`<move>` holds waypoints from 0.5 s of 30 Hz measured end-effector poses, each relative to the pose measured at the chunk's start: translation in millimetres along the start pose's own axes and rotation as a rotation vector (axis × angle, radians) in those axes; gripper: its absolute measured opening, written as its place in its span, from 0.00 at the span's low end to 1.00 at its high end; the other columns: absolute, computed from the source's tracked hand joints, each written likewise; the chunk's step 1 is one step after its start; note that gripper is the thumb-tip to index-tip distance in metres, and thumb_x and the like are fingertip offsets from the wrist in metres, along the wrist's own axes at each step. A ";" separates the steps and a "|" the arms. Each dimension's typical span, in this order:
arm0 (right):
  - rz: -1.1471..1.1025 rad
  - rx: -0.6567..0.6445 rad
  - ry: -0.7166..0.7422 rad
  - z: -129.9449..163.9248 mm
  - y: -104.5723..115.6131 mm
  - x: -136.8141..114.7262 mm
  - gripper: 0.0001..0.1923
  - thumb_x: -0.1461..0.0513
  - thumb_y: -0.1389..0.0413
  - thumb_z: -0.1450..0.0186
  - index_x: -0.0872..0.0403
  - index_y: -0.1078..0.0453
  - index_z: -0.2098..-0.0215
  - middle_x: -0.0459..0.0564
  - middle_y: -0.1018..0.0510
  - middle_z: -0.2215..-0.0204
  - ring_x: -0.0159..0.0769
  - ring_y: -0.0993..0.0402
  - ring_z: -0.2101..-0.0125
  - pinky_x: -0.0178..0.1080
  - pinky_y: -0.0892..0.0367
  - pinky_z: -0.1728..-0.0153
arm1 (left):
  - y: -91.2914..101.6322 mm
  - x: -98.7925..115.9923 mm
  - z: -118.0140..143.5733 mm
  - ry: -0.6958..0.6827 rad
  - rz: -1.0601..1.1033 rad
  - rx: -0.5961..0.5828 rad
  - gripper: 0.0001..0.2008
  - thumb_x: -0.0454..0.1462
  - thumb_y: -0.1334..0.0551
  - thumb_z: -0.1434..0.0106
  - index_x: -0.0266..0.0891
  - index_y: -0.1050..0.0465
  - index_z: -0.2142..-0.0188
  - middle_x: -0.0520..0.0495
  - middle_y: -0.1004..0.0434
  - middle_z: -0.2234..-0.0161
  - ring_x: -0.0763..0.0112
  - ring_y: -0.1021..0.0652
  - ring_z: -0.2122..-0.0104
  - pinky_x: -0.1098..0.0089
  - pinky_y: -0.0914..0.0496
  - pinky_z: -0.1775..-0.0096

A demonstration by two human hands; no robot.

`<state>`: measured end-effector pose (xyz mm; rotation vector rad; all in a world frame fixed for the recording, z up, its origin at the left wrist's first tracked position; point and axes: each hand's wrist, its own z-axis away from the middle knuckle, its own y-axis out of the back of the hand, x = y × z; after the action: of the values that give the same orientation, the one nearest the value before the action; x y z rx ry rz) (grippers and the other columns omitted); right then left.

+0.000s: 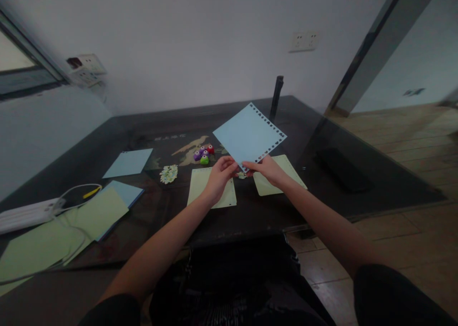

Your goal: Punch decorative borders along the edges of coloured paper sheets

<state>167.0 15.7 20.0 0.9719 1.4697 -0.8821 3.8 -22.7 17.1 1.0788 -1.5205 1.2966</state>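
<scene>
Dark table, hands-held blue sheet

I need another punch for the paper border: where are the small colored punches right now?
In the head view, the small punches cluster at table center, just left of the held blue sheet, beyond the left hand.

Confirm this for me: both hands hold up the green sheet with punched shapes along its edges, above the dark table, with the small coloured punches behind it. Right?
Not quite: the sheet with punched edges held by the left hand and right hand is light blue, as the head view shows. The green sheets lie on the dark table. The small coloured punches sit as you said.
</scene>
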 end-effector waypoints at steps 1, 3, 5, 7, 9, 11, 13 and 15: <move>0.011 -0.007 -0.001 -0.5 0.8 0.5 0.15 0.56 0.36 0.47 0.56 0.32 0.67 0.50 0.24 0.74 0.33 0.29 0.77 0.39 0.27 0.75 | 1.5 0.4 -1.2 -0.093 -0.057 0.064 0.09 0.37 0.37 0.45 0.39 0.36 0.66 0.52 0.32 0.68 0.75 0.29 0.69 0.73 0.34 0.66; 0.033 -0.019 -0.005 -1.3 2.4 1.2 0.14 0.56 0.37 0.47 0.56 0.32 0.69 0.50 0.24 0.76 0.33 0.30 0.78 0.39 0.27 0.75 | 5.1 3.9 -2.8 -0.329 -0.243 0.199 0.09 0.35 0.39 0.43 0.40 0.38 0.64 0.51 0.33 0.67 0.74 0.29 0.67 0.72 0.34 0.64; 0.048 -0.027 -0.009 -1.6 3.6 1.4 0.12 0.57 0.37 0.46 0.56 0.32 0.70 0.49 0.25 0.77 0.32 0.30 0.79 0.38 0.27 0.77 | 8.7 11.2 -2.5 -0.553 -0.522 0.244 0.07 0.33 0.40 0.42 0.40 0.37 0.63 0.49 0.33 0.65 0.72 0.29 0.65 0.69 0.34 0.61; 0.058 -0.045 -0.018 -1.2 4.2 0.6 0.11 0.58 0.38 0.45 0.56 0.32 0.70 0.49 0.25 0.77 0.31 0.30 0.79 0.36 0.28 0.78 | 11.4 20.1 -0.3 -0.708 -0.841 0.146 0.06 0.33 0.41 0.41 0.40 0.34 0.63 0.48 0.31 0.64 0.69 0.29 0.61 0.65 0.35 0.56; 0.065 -0.068 -0.034 -0.1 4.4 -1.1 0.10 0.59 0.39 0.44 0.56 0.32 0.69 0.49 0.24 0.77 0.30 0.29 0.80 0.35 0.29 0.78 | 12.9 27.1 2.2 -0.776 -1.091 0.005 0.06 0.33 0.41 0.40 0.41 0.30 0.63 0.47 0.28 0.63 0.66 0.29 0.58 0.62 0.38 0.53; 0.073 -0.086 -0.047 1.3 4.4 -3.3 0.09 0.60 0.40 0.44 0.56 0.32 0.68 0.49 0.24 0.76 0.30 0.29 0.79 0.34 0.29 0.78 | 13.8 30.1 3.5 -0.781 -1.224 -0.073 0.07 0.34 0.40 0.40 0.42 0.28 0.61 0.47 0.27 0.61 0.64 0.29 0.57 0.60 0.40 0.52; 0.080 -0.095 -0.062 2.3 4.4 -5.1 0.08 0.61 0.40 0.43 0.56 0.32 0.67 0.49 0.23 0.75 0.30 0.28 0.79 0.34 0.29 0.78 | 14.8 29.5 3.3 -0.771 -1.271 -0.096 0.07 0.36 0.40 0.39 0.42 0.27 0.60 0.47 0.26 0.61 0.65 0.28 0.58 0.61 0.40 0.53; 0.089 -0.103 -0.072 2.7 4.7 -6.1 0.07 0.62 0.41 0.43 0.56 0.32 0.67 0.49 0.23 0.75 0.30 0.28 0.79 0.33 0.29 0.79 | 15.9 27.3 2.1 -0.775 -1.287 -0.110 0.07 0.36 0.40 0.39 0.42 0.26 0.61 0.47 0.25 0.61 0.65 0.28 0.59 0.62 0.40 0.54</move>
<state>172.6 14.4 25.7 0.9132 1.3868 -0.7622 -19.1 -25.6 38.8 2.0828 -0.9166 -0.1279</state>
